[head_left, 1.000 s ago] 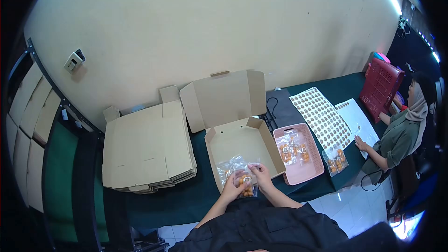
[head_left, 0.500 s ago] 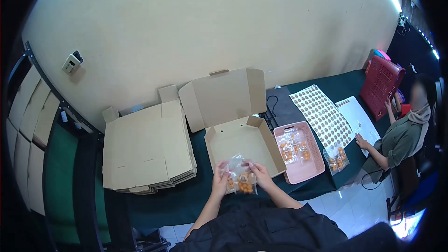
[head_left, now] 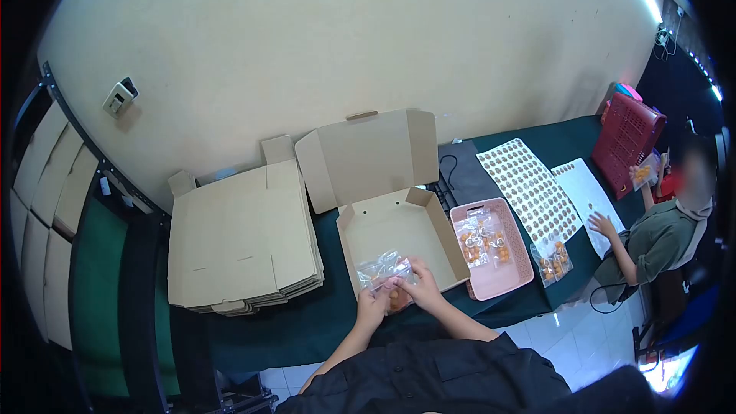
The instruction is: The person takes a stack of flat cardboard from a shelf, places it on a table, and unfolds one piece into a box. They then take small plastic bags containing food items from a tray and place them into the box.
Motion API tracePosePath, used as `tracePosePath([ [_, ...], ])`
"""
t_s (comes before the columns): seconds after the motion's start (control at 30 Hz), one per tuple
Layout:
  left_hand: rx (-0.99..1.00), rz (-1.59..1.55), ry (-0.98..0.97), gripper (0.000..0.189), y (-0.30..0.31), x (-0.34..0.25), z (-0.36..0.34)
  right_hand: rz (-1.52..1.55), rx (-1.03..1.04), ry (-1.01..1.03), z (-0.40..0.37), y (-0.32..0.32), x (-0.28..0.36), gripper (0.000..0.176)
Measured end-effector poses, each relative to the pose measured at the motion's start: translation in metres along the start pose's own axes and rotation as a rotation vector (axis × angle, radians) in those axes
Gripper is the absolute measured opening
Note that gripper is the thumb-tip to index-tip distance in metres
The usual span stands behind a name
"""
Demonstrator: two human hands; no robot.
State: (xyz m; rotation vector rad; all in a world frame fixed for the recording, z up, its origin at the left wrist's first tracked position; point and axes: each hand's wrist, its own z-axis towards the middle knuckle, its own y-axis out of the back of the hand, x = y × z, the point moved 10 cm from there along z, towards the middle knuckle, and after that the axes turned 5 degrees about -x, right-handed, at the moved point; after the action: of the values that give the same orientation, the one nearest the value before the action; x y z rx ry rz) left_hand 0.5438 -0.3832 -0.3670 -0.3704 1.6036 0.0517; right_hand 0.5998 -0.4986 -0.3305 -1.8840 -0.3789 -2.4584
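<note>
Over the near side of an open brown cardboard box [head_left: 391, 226], the left hand [head_left: 372, 304] and the right hand [head_left: 421, 290] are close together, both with fingers closed on a clear plastic bag of round orange pieces [head_left: 397, 300]. The bag is partly hidden by the fingers, and clear plastic film spreads above them (whether it all belongs to that one bag, I cannot tell). The box's lid stands raised at the back, near the pale wall [head_left: 368, 38].

To the left of the box lies a stack of flat brown cardboard boxes [head_left: 238, 241]. Just beside its right side, a pink plastic basket [head_left: 502, 284] holds more clear bags with orange pieces [head_left: 477, 241]. Further right, on the dark green tablecloth [head_left: 326, 330], are a white sheet covered in rows of small round brown stickers [head_left: 529, 195], another similar bag [head_left: 553, 264] near its lower end, and a mostly bare white sheet [head_left: 594, 199]. At far right, a person in a green top [head_left: 659, 238] rests one hand on that sheet and holds up a small clear bag of orange pieces [head_left: 644, 174] beside a dark red plastic basket [head_left: 627, 138].
</note>
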Motion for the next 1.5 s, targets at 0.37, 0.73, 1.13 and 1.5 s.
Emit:
tracePosePath([
  [0.37, 0.201, -0.174, -0.019, 0.038, 0.013, -0.020, 0.005, 0.345, 0.317, -0.362, -0.003, -0.032, -0.031, 0.029],
  [0.73, 0.077, -0.087, -0.190, 0.049, 0.000, -0.017, 0.002, -0.034, 0.140, 0.153, -0.006, -0.024, 0.030, 0.032],
  [1.13, -0.030, -0.041, -0.083, 0.029, 0.023, 0.001, 0.012, 0.212, 0.169, -0.113, 0.008, -0.031, -0.014, 0.024],
  [1.5, 0.323, -0.154, 0.039, 0.043, -0.002, 0.014, 0.000, 0.602, 0.100, -0.408, 0.017, -0.032, -0.029, 0.033],
])
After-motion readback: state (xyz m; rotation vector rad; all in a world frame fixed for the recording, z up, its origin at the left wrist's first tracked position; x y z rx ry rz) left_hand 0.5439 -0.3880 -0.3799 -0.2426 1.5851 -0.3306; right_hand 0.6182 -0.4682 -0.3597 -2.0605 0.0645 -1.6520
